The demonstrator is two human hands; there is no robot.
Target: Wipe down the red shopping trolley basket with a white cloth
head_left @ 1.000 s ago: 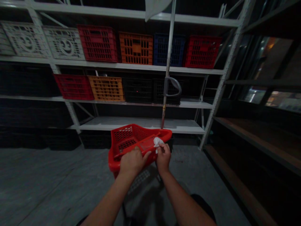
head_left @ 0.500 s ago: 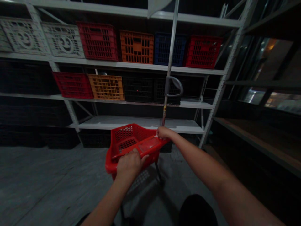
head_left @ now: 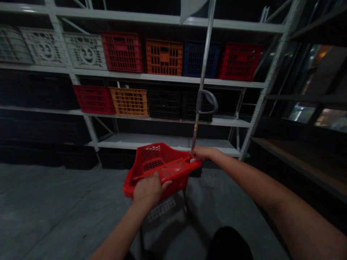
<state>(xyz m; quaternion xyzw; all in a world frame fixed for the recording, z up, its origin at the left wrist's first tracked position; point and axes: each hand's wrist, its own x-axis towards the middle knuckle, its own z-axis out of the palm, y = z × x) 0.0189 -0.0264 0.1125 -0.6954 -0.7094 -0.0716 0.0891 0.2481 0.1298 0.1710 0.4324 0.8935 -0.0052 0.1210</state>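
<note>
A red plastic shopping cart (head_left: 179, 184) stands in front of me, its basket open at the top and bare-bottomed where it shows. My left hand (head_left: 149, 187) is closed over the left part of its handle, thumb lying along the near side. My right hand (head_left: 200, 152) is curled at the handle's right end. There a metal pole (head_left: 203, 72) with a grey loop grip (head_left: 207, 102) rises from the cart's right corner, leaning slightly right. Whether the right fingers also wrap the pole's foot is hidden. At the pole's top hangs a pale panel (head_left: 191, 9), cut off by the frame.
White metal shelving (head_left: 151, 77) spans the view ahead, holding several crates, among them an orange crate (head_left: 164, 57), a blue crate (head_left: 200, 59) and a yellow crate (head_left: 130, 103). Darker crates sit lower left. A wooden shelf (head_left: 298, 159) runs along the right side. The floor (head_left: 48, 206) is grey concrete.
The shelves have shifted right in view, and the cart and pole with them. My right hand has slid rightward along the handle toward its corner; the left stays on it.
</note>
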